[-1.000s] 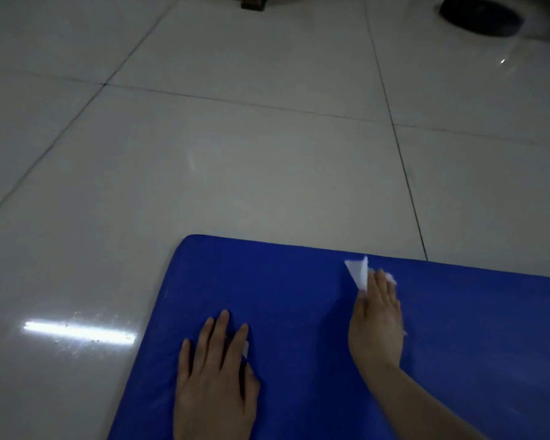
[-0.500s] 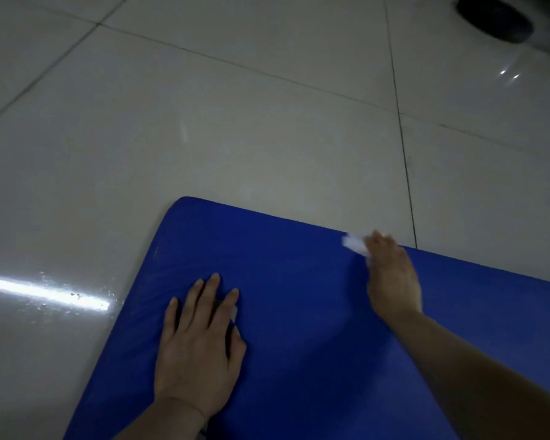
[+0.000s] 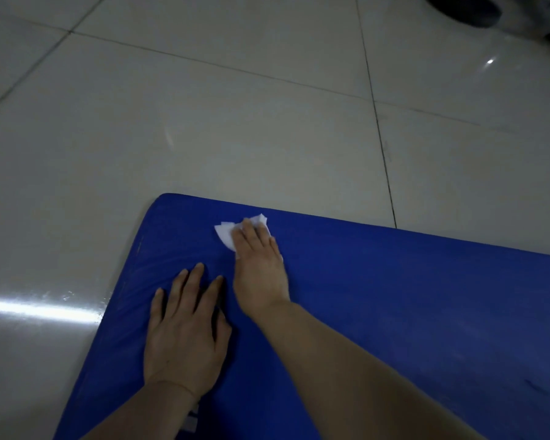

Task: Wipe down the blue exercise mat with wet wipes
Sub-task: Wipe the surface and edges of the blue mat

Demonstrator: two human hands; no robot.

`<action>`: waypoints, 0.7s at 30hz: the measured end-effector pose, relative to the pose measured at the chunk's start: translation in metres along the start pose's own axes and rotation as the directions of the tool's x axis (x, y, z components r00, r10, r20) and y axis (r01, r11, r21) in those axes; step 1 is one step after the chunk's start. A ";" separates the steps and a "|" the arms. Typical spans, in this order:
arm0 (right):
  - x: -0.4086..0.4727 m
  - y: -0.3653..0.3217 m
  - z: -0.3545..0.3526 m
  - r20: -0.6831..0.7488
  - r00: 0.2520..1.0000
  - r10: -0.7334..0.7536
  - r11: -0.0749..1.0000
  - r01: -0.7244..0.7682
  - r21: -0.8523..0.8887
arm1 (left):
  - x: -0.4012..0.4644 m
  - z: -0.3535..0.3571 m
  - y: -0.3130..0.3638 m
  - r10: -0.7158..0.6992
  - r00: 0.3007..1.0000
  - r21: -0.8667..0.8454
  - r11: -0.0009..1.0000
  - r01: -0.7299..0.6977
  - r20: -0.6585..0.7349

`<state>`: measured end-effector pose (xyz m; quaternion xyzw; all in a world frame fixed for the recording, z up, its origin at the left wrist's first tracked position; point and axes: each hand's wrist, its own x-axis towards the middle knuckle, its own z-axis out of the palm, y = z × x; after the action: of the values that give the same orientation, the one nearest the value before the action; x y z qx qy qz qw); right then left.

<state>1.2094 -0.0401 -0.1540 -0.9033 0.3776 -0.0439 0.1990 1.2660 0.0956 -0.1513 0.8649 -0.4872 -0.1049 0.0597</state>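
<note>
- Mat, blue, lies on tiled floor; its corner sits at 11 o'clock.
- Right hand flat, fingers straight, pressing wet wipe near the far edge.
- Left hand spread flat at 7 o'clock, pinning the mat.
- Advice: overlap strokes, even pressure (refold the wipe when soiled).

One blue mat, one white wipe, two hands: left, right.

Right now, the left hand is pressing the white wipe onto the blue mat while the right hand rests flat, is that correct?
Not quite: in the head view the right hand presses the white wipe onto the blue mat, while the left hand rests flat.
</note>
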 end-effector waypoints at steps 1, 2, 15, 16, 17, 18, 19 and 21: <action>-0.003 0.006 -0.003 0.014 1.000 -0.022 1.000 0.022 -0.003 | 0.000 0.000 0.000 -0.002 1.000 -0.003 1.000 0.002 -0.001; -0.008 0.016 -0.007 0.014 0.999 -0.034 0.999 0.034 -0.007 | 0.000 0.000 0.000 -0.007 1.000 -0.009 1.000 0.007 -0.002; -0.094 0.098 -0.045 -0.238 0.780 0.578 0.796 -0.603 -0.043 | -0.002 0.000 0.001 0.007 0.999 -0.075 0.997 -0.011 -0.048; -0.085 0.078 -0.034 -0.216 0.838 0.501 0.845 -0.528 -0.084 | -0.002 0.000 0.001 0.009 0.998 -0.082 0.997 -0.014 -0.056; -0.076 0.057 -0.021 -0.188 0.890 0.415 0.890 -0.440 -0.118 | -0.002 0.000 0.001 0.009 0.998 -0.090 0.996 -0.015 -0.062; -0.067 0.036 -0.008 -0.163 0.935 0.314 0.933 -0.336 -0.127 | -0.002 0.001 0.000 0.005 0.998 -0.099 0.995 -0.011 -0.061; -0.061 0.016 0.005 -0.130 0.970 0.203 0.971 -0.217 -0.101 | -0.002 0.002 0.000 0.001 0.998 -0.103 0.995 -0.007 -0.056; -0.056 -0.015 0.017 -0.051 0.998 0.033 0.999 -0.032 0.013 | -0.002 0.005 -0.002 -0.001 0.999 -0.091 0.996 -0.003 -0.043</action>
<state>1.1836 0.0141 -0.1598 -0.8944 0.3968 -0.0662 0.1953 1.2654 0.0983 -0.1559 0.8632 -0.4808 -0.1082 0.1098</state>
